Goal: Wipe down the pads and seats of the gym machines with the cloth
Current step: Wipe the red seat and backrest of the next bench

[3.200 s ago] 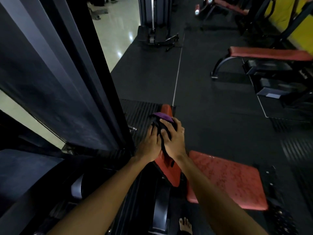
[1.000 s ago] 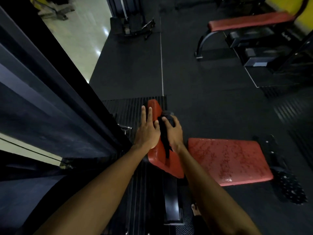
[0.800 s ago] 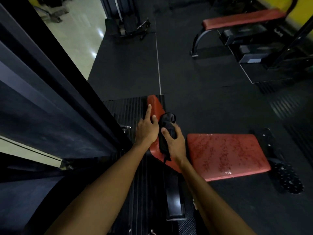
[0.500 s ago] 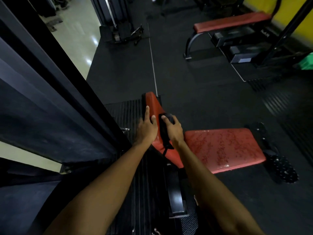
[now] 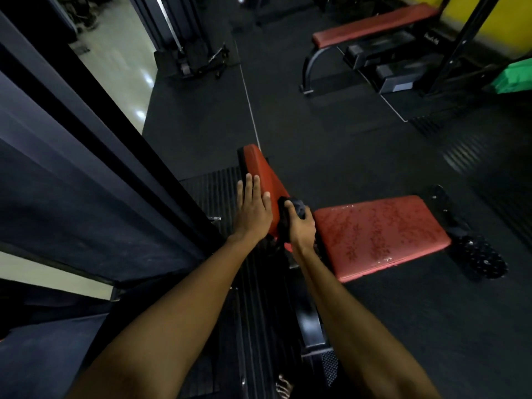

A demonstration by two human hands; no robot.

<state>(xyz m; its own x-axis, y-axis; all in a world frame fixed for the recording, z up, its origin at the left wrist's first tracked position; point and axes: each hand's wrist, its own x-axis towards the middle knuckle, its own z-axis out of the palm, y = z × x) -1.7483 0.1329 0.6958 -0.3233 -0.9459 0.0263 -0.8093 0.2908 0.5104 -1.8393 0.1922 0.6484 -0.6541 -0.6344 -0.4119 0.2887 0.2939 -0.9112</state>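
The dark cloth [image 5: 288, 223] is bunched against the lower right face of the tilted red pad [image 5: 263, 171]. The right hand [image 5: 301, 230] grips it: its fingers [image 5: 307, 216] curl over the top of the bundle and press it to the pad, while a loose tail of cloth hangs down just left of the wrist.

The left hand [image 5: 253, 213] lies flat on the pad's left edge, fingers [image 5: 250, 187] straight and together, pointing up the pad and holding nothing. Its thumb side is just beside the cloth; I cannot tell whether they touch.

Just right of the right hand lies the flat red seat [image 5: 380, 234], its surface mottled. Black ribbed floor [image 5: 331, 116] runs all around. Well beyond stands a red bench [image 5: 374, 24]. A bare foot [image 5: 283, 390] shows at the bottom edge.
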